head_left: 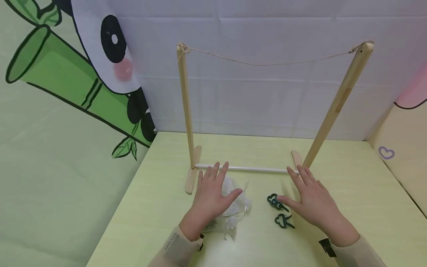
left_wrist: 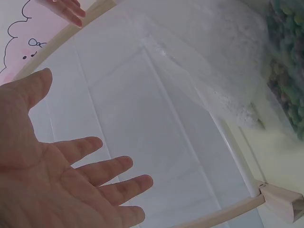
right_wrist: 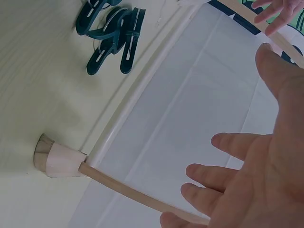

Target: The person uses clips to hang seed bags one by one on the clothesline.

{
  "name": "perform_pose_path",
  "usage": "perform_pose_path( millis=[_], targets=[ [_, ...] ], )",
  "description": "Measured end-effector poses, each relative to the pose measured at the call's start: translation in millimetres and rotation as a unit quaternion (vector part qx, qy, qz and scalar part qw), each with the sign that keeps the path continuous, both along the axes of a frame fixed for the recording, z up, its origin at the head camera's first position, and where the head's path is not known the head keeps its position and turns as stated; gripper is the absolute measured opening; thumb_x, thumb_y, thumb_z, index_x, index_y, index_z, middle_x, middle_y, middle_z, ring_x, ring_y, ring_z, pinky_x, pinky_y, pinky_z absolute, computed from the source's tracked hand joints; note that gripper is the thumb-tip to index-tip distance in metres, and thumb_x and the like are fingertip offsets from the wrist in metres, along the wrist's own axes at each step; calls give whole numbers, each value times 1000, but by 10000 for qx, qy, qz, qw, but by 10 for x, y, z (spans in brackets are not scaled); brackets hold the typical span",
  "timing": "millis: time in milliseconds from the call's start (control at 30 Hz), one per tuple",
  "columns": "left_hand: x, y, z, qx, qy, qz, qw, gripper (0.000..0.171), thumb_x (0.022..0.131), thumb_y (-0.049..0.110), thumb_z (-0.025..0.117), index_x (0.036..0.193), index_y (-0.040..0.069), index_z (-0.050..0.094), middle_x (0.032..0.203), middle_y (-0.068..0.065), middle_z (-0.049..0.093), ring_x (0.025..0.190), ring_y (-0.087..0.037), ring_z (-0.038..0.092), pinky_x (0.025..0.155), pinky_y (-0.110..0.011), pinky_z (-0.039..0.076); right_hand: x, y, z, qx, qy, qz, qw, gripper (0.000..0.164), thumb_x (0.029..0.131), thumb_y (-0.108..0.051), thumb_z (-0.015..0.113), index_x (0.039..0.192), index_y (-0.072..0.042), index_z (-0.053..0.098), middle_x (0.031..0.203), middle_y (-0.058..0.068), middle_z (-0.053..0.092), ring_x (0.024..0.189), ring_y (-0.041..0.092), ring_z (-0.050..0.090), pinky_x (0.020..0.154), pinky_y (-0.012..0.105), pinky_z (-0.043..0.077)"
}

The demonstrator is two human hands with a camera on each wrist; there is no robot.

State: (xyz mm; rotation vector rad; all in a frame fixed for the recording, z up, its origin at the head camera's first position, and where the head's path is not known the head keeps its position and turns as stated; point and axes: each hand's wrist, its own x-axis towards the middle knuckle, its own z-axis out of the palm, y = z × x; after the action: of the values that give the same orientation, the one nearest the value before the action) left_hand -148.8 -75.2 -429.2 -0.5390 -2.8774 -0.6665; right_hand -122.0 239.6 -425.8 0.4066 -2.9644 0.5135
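Observation:
My left hand [head_left: 211, 196] hovers with fingers spread above clear plastic bags [head_left: 245, 204], partly covering them. One bag shows white granules; the other holds green pieces [left_wrist: 287, 61], seen in the left wrist view. Over on the right, my right hand [head_left: 313, 196] is also spread and holds nothing, its thumb beside the dark green clips [head_left: 283, 221]. The clips lie close together on the table, with spring rings visible in the right wrist view. Behind both hands stands a wooden frame [head_left: 186, 107] with a white rod [head_left: 257, 169] low between its posts and a string [head_left: 260, 64] tied across the top.
The frame's right post [head_left: 337, 107] leans outward in the head view, and flat wooden feet [head_left: 191, 181] rest on the pale yellow table [head_left: 150, 222]. A white cloth backdrop [head_left: 253, 100] hangs behind, with a green printed sheet [head_left: 50, 167] at the left.

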Motion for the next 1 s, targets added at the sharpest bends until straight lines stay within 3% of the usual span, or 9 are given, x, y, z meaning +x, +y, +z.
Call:
perform_pose_path(
  millis=[267, 400, 600, 1000],
  targets=[
    [41, 101, -49, 380, -260, -439, 9980, 85, 95, 58, 64, 161, 15, 31, 162, -17, 30, 145, -46, 28, 117, -60, 18, 25, 54, -53, -258, -145, 77, 9995, 98, 91, -68, 62, 160, -6, 29, 161, 30, 21, 142, 54, 25, 103, 73, 30],
    [66, 166, -43, 560, -378, -513, 9964, 84, 94, 56, 66, 161, 16, 33, 161, -17, 31, 144, -43, 30, 116, -57, 22, 24, 76, -89, -429, -221, 131, 9988, 95, 93, -64, 63, 160, -6, 29, 160, 30, 22, 138, 57, 31, 99, 74, 35],
    [86, 257, -32, 712, -606, -622, 9937, 82, 95, 54, 67, 160, 15, 34, 161, -14, 31, 145, -38, 31, 115, -54, 28, 22, 90, -121, -550, -373, 196, 9976, 95, 93, -63, 63, 160, -6, 28, 160, 29, 23, 138, 56, 32, 97, 74, 36],
    [113, 477, -80, 842, -659, -1073, 9885, 79, 97, 52, 65, 157, 9, 38, 158, -12, 38, 143, -30, 36, 114, -47, 33, 3, 105, -217, -808, -547, 343, 9946, 93, 93, -54, 70, 157, 3, 31, 158, 29, 29, 140, 52, 31, 103, 70, 34]
  ],
)
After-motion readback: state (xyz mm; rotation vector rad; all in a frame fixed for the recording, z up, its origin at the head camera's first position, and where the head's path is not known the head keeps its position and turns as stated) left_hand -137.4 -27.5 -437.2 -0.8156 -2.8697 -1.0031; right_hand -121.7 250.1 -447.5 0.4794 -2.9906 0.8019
